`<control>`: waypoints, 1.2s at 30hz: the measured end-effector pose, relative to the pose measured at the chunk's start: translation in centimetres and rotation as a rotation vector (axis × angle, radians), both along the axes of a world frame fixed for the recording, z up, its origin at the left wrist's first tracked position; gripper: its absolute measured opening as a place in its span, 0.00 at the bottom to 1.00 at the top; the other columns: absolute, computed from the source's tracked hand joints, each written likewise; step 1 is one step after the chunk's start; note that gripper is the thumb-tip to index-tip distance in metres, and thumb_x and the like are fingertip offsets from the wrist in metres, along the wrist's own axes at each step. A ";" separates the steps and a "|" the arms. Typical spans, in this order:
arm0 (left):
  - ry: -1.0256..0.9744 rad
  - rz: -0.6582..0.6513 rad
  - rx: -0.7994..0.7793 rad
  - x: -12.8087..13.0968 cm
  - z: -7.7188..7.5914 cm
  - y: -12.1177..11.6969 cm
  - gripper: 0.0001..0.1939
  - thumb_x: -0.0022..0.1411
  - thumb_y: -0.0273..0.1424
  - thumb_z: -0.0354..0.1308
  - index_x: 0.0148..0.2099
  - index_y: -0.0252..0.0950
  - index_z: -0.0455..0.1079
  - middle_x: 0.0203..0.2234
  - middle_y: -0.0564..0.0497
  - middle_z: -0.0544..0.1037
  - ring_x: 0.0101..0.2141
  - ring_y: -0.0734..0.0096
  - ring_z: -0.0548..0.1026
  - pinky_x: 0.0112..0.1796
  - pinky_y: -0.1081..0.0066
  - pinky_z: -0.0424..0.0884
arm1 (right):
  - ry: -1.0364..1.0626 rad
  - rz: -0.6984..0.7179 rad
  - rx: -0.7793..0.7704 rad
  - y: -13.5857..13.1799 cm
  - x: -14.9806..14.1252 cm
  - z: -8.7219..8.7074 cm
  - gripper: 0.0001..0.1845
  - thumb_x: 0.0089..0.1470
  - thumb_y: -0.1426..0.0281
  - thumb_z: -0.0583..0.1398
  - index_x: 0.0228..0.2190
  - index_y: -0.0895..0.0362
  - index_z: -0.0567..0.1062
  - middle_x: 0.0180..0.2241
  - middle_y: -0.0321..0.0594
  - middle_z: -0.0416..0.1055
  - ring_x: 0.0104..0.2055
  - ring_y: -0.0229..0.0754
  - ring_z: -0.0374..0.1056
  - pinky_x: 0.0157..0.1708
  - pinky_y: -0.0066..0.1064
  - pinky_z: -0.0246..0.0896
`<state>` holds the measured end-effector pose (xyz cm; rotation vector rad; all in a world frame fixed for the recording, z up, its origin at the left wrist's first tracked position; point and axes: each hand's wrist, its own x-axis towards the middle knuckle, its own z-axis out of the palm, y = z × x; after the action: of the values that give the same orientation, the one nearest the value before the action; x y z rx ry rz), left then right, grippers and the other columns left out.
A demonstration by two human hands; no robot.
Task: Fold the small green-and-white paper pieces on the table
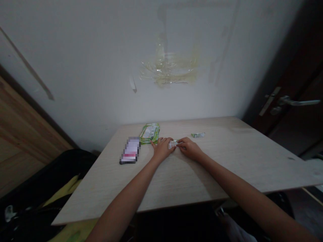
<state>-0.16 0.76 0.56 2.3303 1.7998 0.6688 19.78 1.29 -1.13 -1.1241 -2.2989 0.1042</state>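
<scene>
A small whitish, partly see-through packet point(172, 144) with some green on it lies low over the table between my two hands. My left hand point(163, 148) is palm down, its thumb and forefinger closed on the packet's left part, the outer fingers spread toward a stack of green-and-white packets point(150, 131). From the other side, my right hand point(189, 148) pinches the packet's right end with its fingertips. The fingers cover much of the packet, and its exact kind is unclear. A torn green-and-white wrapper piece point(198, 135) rests beyond my right hand.
A phone point(130, 150) with a blurred screen lies left of my left hand on the pale wooden table point(174, 188). Behind the table rises a wall point(101, 67) with old tape on it. A dark door with a metal handle point(300, 101) stands at the right.
</scene>
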 end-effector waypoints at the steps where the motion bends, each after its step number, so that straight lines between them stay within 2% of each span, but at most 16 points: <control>1: 0.000 0.003 0.000 0.0 0.0 0.0 0.20 0.62 0.47 0.58 0.55 0.50 0.71 0.54 0.49 0.75 0.60 0.48 0.60 0.60 0.32 0.38 | -0.004 0.000 -0.001 0.0 0.0 0.0 0.14 0.58 0.74 0.58 0.43 0.55 0.82 0.48 0.46 0.75 0.53 0.46 0.67 0.54 0.37 0.65; 6: 0.005 -0.025 0.002 0.0 -0.1 -0.2 0.16 0.63 0.47 0.57 0.51 0.53 0.74 0.55 0.53 0.75 0.62 0.49 0.59 0.61 0.32 0.36 | -0.007 0.001 -0.007 0.2 0.0 -0.1 0.14 0.58 0.74 0.58 0.43 0.55 0.82 0.48 0.46 0.75 0.53 0.46 0.67 0.54 0.37 0.64; 12: 0.015 -0.024 -0.005 -0.2 -0.1 -0.1 0.15 0.63 0.48 0.56 0.48 0.53 0.77 0.57 0.55 0.74 0.63 0.46 0.58 0.59 0.29 0.36 | -0.006 -0.005 -0.009 0.0 0.0 0.2 0.14 0.59 0.73 0.58 0.43 0.54 0.82 0.48 0.46 0.75 0.52 0.46 0.67 0.54 0.37 0.64; 18: 0.028 -0.025 0.000 -0.2 0.1 -0.2 0.16 0.64 0.48 0.55 0.51 0.56 0.75 0.58 0.55 0.74 0.62 0.46 0.58 0.58 0.28 0.36 | 0.002 -0.003 -0.015 0.1 0.0 0.0 0.14 0.59 0.72 0.58 0.44 0.54 0.81 0.48 0.45 0.75 0.53 0.45 0.67 0.54 0.36 0.64; 26: 0.048 -0.025 0.010 -0.3 -0.2 0.0 0.15 0.64 0.51 0.54 0.47 0.58 0.77 0.58 0.57 0.74 0.62 0.45 0.59 0.56 0.24 0.37 | 0.003 0.014 0.005 0.1 0.1 -0.1 0.15 0.59 0.73 0.58 0.45 0.53 0.81 0.48 0.45 0.75 0.53 0.44 0.67 0.54 0.36 0.64; 31: 0.039 -0.026 0.010 -0.4 -0.1 0.0 0.15 0.64 0.51 0.54 0.48 0.58 0.76 0.57 0.56 0.74 0.62 0.46 0.60 0.56 0.25 0.38 | -0.017 0.021 0.004 -0.3 0.1 0.2 0.16 0.59 0.72 0.58 0.46 0.52 0.80 0.49 0.45 0.74 0.54 0.44 0.66 0.54 0.36 0.63; 34: 0.047 -0.013 0.008 -0.4 -0.2 0.1 0.15 0.63 0.51 0.55 0.47 0.58 0.77 0.58 0.56 0.73 0.61 0.46 0.60 0.58 0.27 0.39 | -0.064 -0.015 0.005 -0.7 0.0 0.6 0.15 0.59 0.71 0.58 0.46 0.51 0.81 0.50 0.45 0.73 0.54 0.44 0.65 0.55 0.36 0.62; 36: 0.048 -0.009 0.004 -0.4 -0.3 0.2 0.15 0.62 0.51 0.56 0.47 0.58 0.77 0.57 0.56 0.73 0.61 0.46 0.60 0.58 0.28 0.39 | -0.095 -0.089 0.001 -0.9 -0.2 0.8 0.14 0.59 0.69 0.59 0.44 0.50 0.82 0.51 0.45 0.71 0.55 0.46 0.64 0.54 0.36 0.63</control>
<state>-0.55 0.94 0.30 2.3752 1.8079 0.6208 19.57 0.36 -0.29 -1.2536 -2.3264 0.0160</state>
